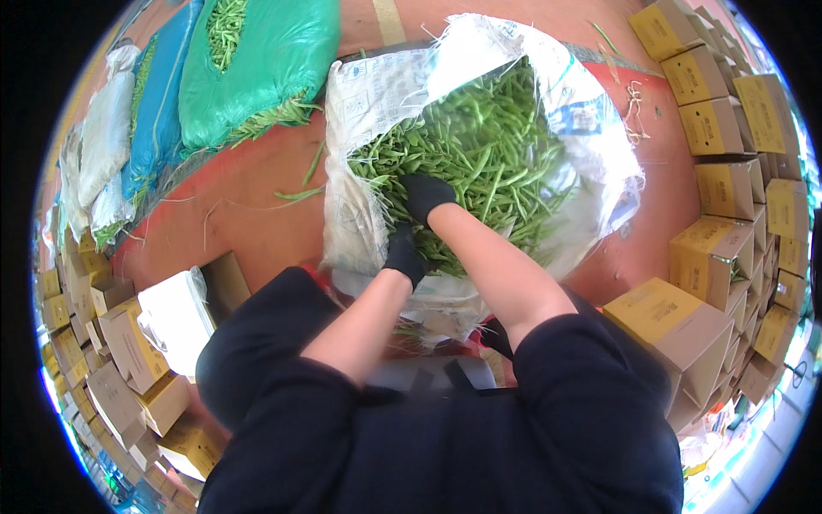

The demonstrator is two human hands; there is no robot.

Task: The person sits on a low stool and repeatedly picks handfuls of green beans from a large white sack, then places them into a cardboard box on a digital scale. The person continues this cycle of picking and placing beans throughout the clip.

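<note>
Before me an opened white woven sack (356,218) with frayed edges holds a heap of green bean pods (488,154). Both hands wear black gloves and reach into its left side. My right hand (427,196) lies on the pods, with its fingertips sunk among them. Nearer to my body, my left hand (404,257) is down by the sack's inner left wall, and its fingers are hidden. Whether either hand grips any pods cannot be made out.
Yellow-and-brown cardboard boxes (668,321) are stacked at right, with more boxes (115,398) at left. A green sack (257,70) and a blue sack (157,122) of pods lie at upper left. White plastic bags (176,315) sit by my left knee. Loose pods (302,194) lie on the floor.
</note>
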